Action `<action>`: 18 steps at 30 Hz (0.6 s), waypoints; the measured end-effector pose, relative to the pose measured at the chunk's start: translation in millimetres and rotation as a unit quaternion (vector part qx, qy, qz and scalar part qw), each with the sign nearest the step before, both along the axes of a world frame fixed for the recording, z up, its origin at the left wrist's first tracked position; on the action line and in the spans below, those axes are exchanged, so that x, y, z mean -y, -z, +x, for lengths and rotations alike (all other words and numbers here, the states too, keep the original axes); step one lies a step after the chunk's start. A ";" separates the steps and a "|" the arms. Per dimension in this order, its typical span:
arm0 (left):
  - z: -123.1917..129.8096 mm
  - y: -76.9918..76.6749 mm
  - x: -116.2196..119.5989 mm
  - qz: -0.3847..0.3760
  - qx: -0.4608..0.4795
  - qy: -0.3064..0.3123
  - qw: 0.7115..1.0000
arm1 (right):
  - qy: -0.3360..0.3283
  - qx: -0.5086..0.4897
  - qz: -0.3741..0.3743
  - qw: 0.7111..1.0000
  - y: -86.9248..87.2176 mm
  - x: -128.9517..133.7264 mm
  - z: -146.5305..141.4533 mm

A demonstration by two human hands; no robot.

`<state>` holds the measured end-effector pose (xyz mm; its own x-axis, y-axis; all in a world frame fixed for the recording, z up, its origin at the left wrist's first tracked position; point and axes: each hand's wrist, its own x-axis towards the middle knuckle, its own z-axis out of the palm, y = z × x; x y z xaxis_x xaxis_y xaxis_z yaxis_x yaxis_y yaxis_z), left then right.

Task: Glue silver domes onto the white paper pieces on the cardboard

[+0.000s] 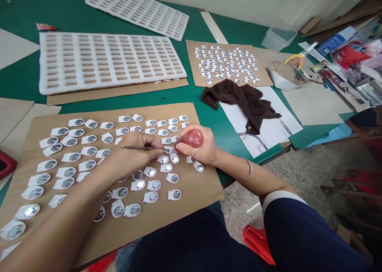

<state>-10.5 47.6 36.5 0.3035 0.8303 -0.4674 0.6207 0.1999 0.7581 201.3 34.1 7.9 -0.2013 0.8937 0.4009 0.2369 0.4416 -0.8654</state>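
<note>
A cardboard sheet (185, 208) lies in front of me, covered with many small white tabs that carry round silvery discs. My left hand (135, 150) pinches a pair of thin metal tweezers (134, 147), their tips at one of these disc pieces (168, 149). Wrapped in my right hand (205, 146) is a reddish, translucent squeeze bulb (193, 138). Its lower end points toward that same piece and is hidden by my fingers. Both hands are close together over the right part of the sheet.
Behind the sheet stands a white slotted foam tray (113, 79) on cardboard, with another foam tray (143, 11) farther back. A second cardboard sheet (193, 75) bears more disc pieces. A brown cloth (241, 101) lies at right, near a clear plastic box (279, 37).
</note>
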 end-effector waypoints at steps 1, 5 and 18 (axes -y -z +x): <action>0.0 -0.7 0.0 -0.004 -0.003 0.000 1.000 | 0.002 -0.001 -0.003 1.000 0.0 0.0 0.2; 0.5 -2.9 0.2 -0.006 -0.008 -0.004 1.000 | 0.006 0.001 -0.017 1.000 -0.5 -0.1 1.0; 0.4 -0.5 0.7 -0.007 -0.008 -0.011 1.000 | 0.014 0.004 -0.018 1.000 -2.2 -0.2 1.2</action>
